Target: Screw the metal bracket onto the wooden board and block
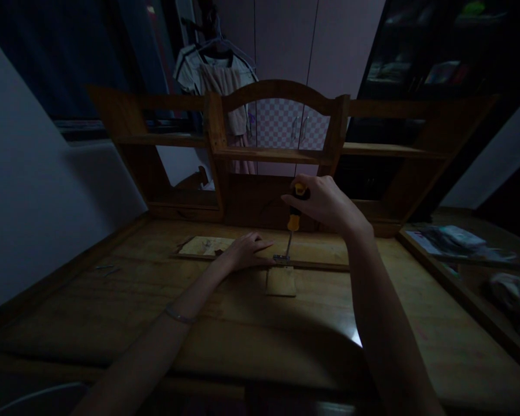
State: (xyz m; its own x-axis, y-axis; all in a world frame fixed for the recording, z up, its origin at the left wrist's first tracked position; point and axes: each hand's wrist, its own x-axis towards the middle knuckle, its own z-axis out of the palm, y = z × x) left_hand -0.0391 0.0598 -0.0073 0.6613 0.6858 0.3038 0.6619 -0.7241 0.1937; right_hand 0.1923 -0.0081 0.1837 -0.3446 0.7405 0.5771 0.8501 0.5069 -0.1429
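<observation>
My right hand [325, 203] is closed around the yellow-and-black handle of a screwdriver [293, 222], which stands upright with its tip on a small metal hinge [281, 257]. The hinge sits where a small wooden block [281, 282] meets a long wooden board [316, 254] lying on the desk. My left hand [247, 252] rests on the board, fingers stretched toward the hinge, pressing down beside it. A thin bracelet circles my left wrist.
The wooden desk [225, 323] carries a hutch with shelves [268, 153] at the back. Papers and a magazine [450, 240] lie on a raised ledge at the right. A white wall stands at the left. Clothes hang behind the hutch. The room is dim.
</observation>
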